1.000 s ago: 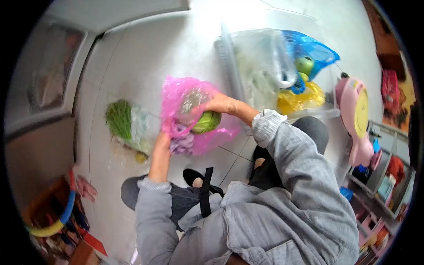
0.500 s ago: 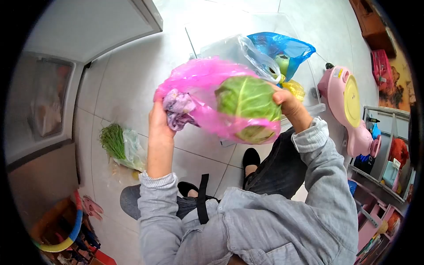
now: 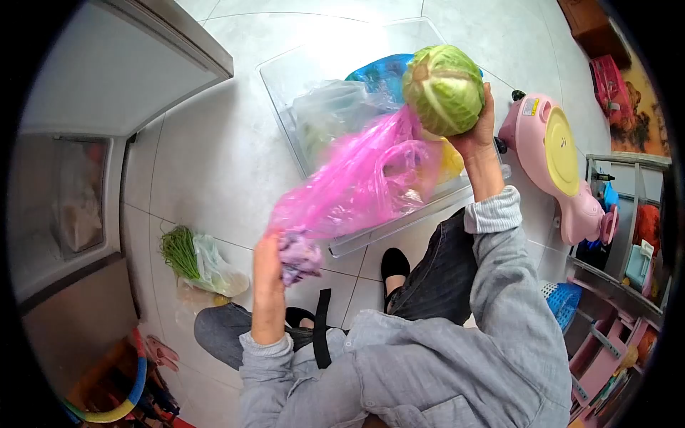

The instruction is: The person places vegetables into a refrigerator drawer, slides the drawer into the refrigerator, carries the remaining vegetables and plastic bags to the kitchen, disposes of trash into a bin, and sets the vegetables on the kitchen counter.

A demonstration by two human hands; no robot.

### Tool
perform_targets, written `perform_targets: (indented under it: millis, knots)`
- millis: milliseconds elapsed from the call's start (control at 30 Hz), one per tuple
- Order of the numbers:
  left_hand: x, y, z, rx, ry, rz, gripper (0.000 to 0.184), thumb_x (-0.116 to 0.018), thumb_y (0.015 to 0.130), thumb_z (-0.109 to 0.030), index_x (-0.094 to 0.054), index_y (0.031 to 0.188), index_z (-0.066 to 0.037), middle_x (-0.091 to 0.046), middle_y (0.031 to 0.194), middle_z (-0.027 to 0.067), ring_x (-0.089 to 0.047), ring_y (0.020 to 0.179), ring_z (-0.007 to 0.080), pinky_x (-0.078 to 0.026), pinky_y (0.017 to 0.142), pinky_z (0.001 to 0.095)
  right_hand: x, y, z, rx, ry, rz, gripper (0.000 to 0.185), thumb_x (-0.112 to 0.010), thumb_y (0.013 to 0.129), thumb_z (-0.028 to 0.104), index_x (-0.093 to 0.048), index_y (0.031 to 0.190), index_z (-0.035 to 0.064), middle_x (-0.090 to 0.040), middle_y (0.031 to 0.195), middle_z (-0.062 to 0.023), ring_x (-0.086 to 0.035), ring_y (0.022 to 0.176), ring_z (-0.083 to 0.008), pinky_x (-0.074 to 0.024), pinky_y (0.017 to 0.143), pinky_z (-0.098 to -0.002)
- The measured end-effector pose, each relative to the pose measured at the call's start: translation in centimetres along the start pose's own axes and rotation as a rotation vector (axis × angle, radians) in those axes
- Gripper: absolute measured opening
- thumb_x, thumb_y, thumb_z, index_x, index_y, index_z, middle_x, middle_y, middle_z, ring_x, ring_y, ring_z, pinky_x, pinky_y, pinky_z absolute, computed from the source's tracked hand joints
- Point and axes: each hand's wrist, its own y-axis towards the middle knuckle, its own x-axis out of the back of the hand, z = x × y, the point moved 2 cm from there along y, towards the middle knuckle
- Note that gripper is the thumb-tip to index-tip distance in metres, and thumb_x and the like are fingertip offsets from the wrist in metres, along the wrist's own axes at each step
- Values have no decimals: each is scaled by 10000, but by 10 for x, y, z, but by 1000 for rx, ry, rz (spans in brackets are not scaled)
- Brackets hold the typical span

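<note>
A green cabbage [image 3: 444, 89] rests in my right hand [image 3: 479, 132], whose fingers curl behind it at upper right. Low on the left, my left hand [image 3: 268, 282] is closed on a crumpled purple cloth [image 3: 300, 257] and the gathered end of a pink plastic bag [image 3: 357, 178]. The bag stretches slantwise up toward the cabbage and hangs out of it. Below both lies a clear plastic bin [image 3: 278, 121] on the floor, with a clear bag [image 3: 332, 110], a blue bag [image 3: 382, 75] and a yellow bag [image 3: 451, 160] in it.
An open fridge door [image 3: 171, 43] juts in from the upper left. Green scallions [image 3: 180, 253] and a whitish bag [image 3: 217, 267] lie on the tiles. To the right are a pink ride-on toy [image 3: 556, 157], a blue basket [image 3: 562, 303] and cluttered shelves [image 3: 628, 242].
The cabbage has come out of the pink bag and moved up and away with my right hand. My left hand has dropped lower, drawing the bag with it.
</note>
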Motion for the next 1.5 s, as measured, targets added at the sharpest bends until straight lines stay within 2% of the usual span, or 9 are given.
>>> perform_targets:
  millis: [333,567,900,1067,1167,1233,1300,1400,1500]
  knots:
    - [121,-46,-72,-347,-426,-610,400,-396,879,-358,-510,1093,-39,-587,999,85,-581,915,226,-503,749,376,76,21,26,-108,-1117,-93,683,-705,639,407,-491,1161,23,-552,1061,-128,-517,995,-208,-390,860,-296]
    - [137,-6,-31,-228,-453,-405,352,-392,907,-304,-518,1090,-31,-587,1013,86,-583,910,211,-491,774,360,67,7,22,-60,-1243,50,723,-758,587,357,-484,1153,0,-558,1057,-143,-536,982,-213,-413,844,-315]
    - [145,8,-5,-117,-482,-200,341,-414,892,-326,-539,1043,-48,-601,971,87,-589,870,232,-491,762,397,-10,31,-30,178,-2113,-251,778,-622,609,595,-455,1232,159,-478,1225,-112,-546,1003,-278,-435,798,-381]
    - [145,4,-5,-133,-564,-273,347,-396,882,-314,-524,1059,-45,-591,969,102,-592,804,237,-499,717,396,-5,66,-63,408,-2226,-15,653,-587,710,501,-417,1270,212,-387,1323,-86,-394,1185,-273,-386,889,-386]
    - [149,3,-1,-113,-599,-198,362,-397,874,-317,-507,1075,-37,-587,973,111,-590,808,244,-500,711,396,-4,76,-46,533,-2355,-262,549,-599,747,420,-479,1208,146,-427,1282,-122,-431,1154,-261,-382,912,-398]
    - [152,3,1,-76,-609,-168,375,-404,867,-321,-496,1083,-30,-585,973,118,-590,810,251,-502,701,395,-50,57,-28,1087,-1833,-134,500,-640,748,323,-503,1167,87,-474,1228,-140,-478,1104,-276,-393,903,-386]
    - [159,9,8,-67,-615,-175,375,-432,853,-316,-509,1066,-17,-589,972,128,-596,832,257,-507,709,394,-114,20,-40,1008,-1392,101,533,-690,710,202,-483,1181,61,-505,1192,-137,-505,1070,-288,-404,889,-373]
    - [132,-14,-10,-153,-486,-101,358,-482,850,-278,-521,1065,5,-602,939,135,-607,816,231,-514,722,350,-174,-46,-126,965,-1376,863,782,-749,625,199,-355,1293,94,-426,1286,-127,-415,1180,-269,-343,954,-384]
    - [89,-36,-21,-166,-359,55,369,-551,830,-147,-460,1146,21,-573,974,103,-589,829,172,-511,704,288,-175,-88,-206,525,-1440,1099,769,-713,656,145,-317,1314,111,-457,1238,-146,-450,1127,-289,-372,920,-374]
